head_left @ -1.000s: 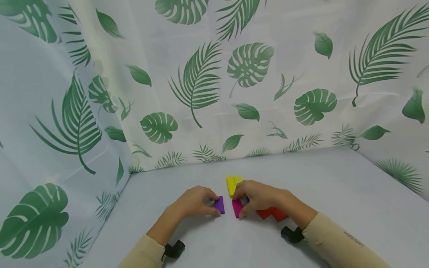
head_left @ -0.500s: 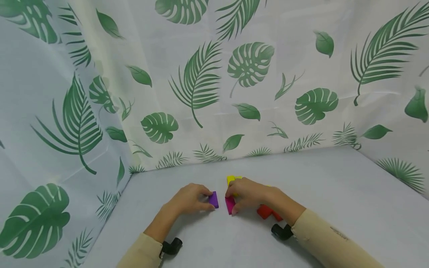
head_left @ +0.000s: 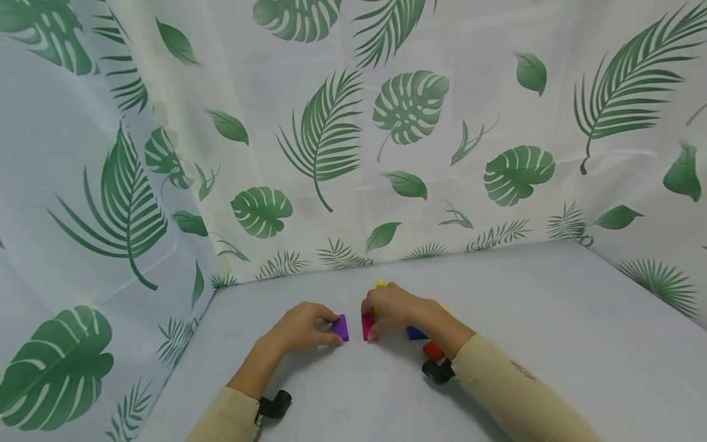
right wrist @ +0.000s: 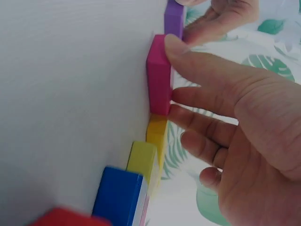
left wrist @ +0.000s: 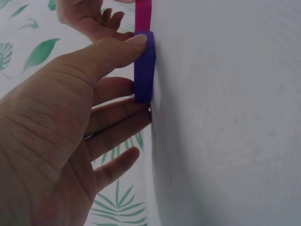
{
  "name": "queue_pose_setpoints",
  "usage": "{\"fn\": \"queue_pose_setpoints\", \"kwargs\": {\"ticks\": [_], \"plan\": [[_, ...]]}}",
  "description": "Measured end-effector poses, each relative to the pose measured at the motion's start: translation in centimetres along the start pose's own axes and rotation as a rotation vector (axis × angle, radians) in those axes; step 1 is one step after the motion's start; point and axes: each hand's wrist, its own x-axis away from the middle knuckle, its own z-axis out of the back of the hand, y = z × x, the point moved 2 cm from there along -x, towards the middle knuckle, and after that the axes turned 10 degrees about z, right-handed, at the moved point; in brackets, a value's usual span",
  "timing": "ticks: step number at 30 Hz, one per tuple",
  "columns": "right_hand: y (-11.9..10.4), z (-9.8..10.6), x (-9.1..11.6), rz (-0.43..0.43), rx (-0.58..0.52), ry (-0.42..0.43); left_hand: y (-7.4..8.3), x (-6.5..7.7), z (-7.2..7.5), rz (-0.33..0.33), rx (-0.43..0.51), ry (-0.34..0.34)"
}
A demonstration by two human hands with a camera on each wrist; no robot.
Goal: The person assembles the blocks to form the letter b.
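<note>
My left hand (head_left: 304, 326) pinches a flat purple block (head_left: 341, 328) between thumb and fingertips; the left wrist view shows the thumb on the near end of the purple block (left wrist: 144, 70) and the other fingers spread. Opposite it, my right hand (head_left: 393, 309) holds a magenta block (head_left: 367, 326) the same way. In the right wrist view the thumb lies at one end of the magenta block (right wrist: 160, 77), fingertips at its far side. A narrow strip of white surface shows between the two blocks in the head view.
Behind and under the right hand lie a yellow block (head_left: 380, 285), a blue block (head_left: 417, 333) and a red block (head_left: 433, 350). A light yellow block (right wrist: 142, 157) stands beside the blue one in the right wrist view. Leaf-printed curtains (head_left: 331, 233) enclose the white table (head_left: 530, 344).
Both hands have shifted left and slightly away across the table, carrying the purple and magenta blocks at about the same spacing. More of the blue block now shows; the right forearm covers more red.
</note>
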Motion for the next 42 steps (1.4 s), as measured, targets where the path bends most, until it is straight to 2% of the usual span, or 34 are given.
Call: {"fn": "queue_pose_setpoints", "kwargs": {"ticks": [6, 11, 17, 24, 31, 42], "plan": [[0.1, 0.2, -0.4, -0.076, -0.037, 0.035, 0.0, 0.3, 0.1, 0.006, 0.004, -0.012], [0.3, 0.2, -0.5, -0.112, -0.076, 0.048, 0.2, 0.5, 0.1, -0.018, -0.025, -0.003], [0.7, -0.1, -0.5, -0.101, -0.096, 0.070, 0.2, 0.5, 0.0, -0.049, -0.048, 0.003], [1.4, -0.8, -0.3, -0.009, -0.016, 0.142, 0.4, 0.5, -0.1, -0.094, -0.013, -0.028], [2.2, -1.3, -0.4, -0.014, -0.043, 0.201, 0.8, 0.7, -0.2, -0.104, -0.014, -0.061], [2.5, -1.9, -0.4, -0.026, -0.114, 0.182, 1.6, 0.8, -0.5, -0.113, 0.004, -0.107]]}}
